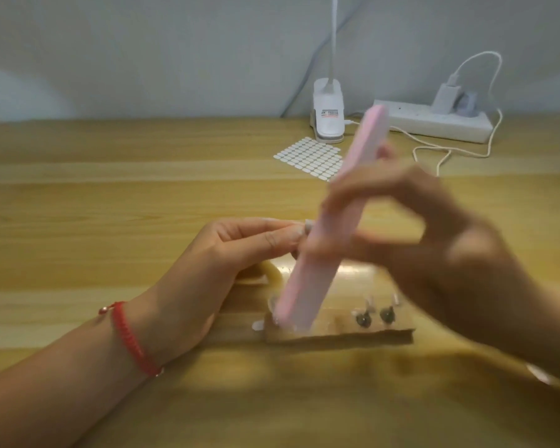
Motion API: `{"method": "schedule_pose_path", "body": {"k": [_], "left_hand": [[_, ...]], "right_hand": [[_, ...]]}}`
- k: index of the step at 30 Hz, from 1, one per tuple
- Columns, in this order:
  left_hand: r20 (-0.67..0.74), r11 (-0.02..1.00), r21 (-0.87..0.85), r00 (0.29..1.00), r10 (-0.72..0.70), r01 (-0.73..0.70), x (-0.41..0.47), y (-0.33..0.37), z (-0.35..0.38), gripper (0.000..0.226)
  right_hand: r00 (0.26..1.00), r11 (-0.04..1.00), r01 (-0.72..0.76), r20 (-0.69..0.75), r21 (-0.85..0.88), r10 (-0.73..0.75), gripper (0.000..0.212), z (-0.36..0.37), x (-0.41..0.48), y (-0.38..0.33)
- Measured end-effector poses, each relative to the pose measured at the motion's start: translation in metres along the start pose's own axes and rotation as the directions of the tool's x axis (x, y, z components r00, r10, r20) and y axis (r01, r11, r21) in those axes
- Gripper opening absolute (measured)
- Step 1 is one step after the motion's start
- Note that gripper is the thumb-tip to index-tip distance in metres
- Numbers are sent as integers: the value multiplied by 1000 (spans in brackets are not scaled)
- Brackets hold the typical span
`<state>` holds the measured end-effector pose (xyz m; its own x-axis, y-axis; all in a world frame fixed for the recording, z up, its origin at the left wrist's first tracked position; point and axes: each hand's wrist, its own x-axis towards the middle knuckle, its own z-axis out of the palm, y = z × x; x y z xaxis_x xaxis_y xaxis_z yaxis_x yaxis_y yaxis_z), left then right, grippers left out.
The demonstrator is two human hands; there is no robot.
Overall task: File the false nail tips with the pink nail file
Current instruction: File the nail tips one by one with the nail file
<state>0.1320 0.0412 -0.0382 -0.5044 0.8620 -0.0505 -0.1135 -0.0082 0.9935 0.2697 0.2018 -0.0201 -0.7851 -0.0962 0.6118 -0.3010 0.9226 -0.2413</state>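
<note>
The wooden surface (110, 195) fills the view. The right hand (434, 240), smeared by blur, has its grip curled round the pink nail file (333, 221), which stands steeply tilted. The left hand (227, 250) pinches a false nail tip (308, 225) right at the file's edge, mostly hidden by the fingertips. Below lies a clear strip (337, 331); what it holds is hard to make out.

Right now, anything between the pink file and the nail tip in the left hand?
Nothing visible. The left hand pinches the false nail tip, and the pink nail file, held by the right hand, lies right against it. Motion blur hides the exact contact.
</note>
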Motion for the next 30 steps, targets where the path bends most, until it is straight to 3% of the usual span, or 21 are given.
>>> {"method": "schedule_pose_path", "body": {"k": [2,4,5,7,8,11,13,14,15,17,18,22,25,27,28,30], "left_hand": [[-22,999,38,1000,21,-20,0,1,2,32],[-22,1000,14,1000,6,-6,-1,0,1,34],[-11,1000,-7,1000,-1,1,-1,1,1,36],[10,1000,-13,1000,9,-9,-3,2,0,36],[15,1000,-10,1000,15,-15,-2,2,0,36],[-17,999,22,999,36,-36,-1,1,1,30],[-32,999,20,999,35,-34,0,-1,0,31],[-22,1000,-6,999,25,-25,1,-2,-1,36],[-4,999,-30,1000,16,-16,0,-3,-1,39],[22,999,-50,1000,9,-8,-1,-2,-1,36],[30,999,-46,1000,7,-6,-2,0,0,32],[-9,999,35,999,36,-36,-1,0,2,27],[11,997,-72,999,33,-32,-1,-2,0,33],[38,993,-119,999,13,-8,-2,-1,1,31],[45,994,-106,999,6,-1,-3,-1,1,31],[34,999,-27,999,21,-20,-4,-2,2,31]], "right_hand": [[996,992,-34,-85,-122,23,34,-14,7,15],[995,995,-89,-56,-36,87,35,-5,3,5],[999,998,-53,5,16,53,34,5,-4,-6],[987,988,148,68,-49,-145,31,16,-10,-20],[984,984,169,62,-50,-166,34,12,-8,-15],[992,996,-27,-128,-90,16,44,-8,7,12],[990,995,-88,-118,-45,82,45,-5,4,11],[992,993,-100,-65,56,104,43,3,-2,0],[1000,995,-22,-2,95,22,36,11,-9,-13],[979,981,193,69,-16,-192,23,14,-11,-27],[978,977,205,57,-62,-201,23,9,-10,-19],[988,989,-97,-134,-116,81,38,-13,10,10],[995,987,-45,94,157,30,26,11,-10,-16],[981,967,33,177,252,-79,34,15,-13,-29],[984,973,56,151,223,-91,34,10,-9,-25],[999,999,15,-34,-40,-16,28,-6,3,-3]]}}
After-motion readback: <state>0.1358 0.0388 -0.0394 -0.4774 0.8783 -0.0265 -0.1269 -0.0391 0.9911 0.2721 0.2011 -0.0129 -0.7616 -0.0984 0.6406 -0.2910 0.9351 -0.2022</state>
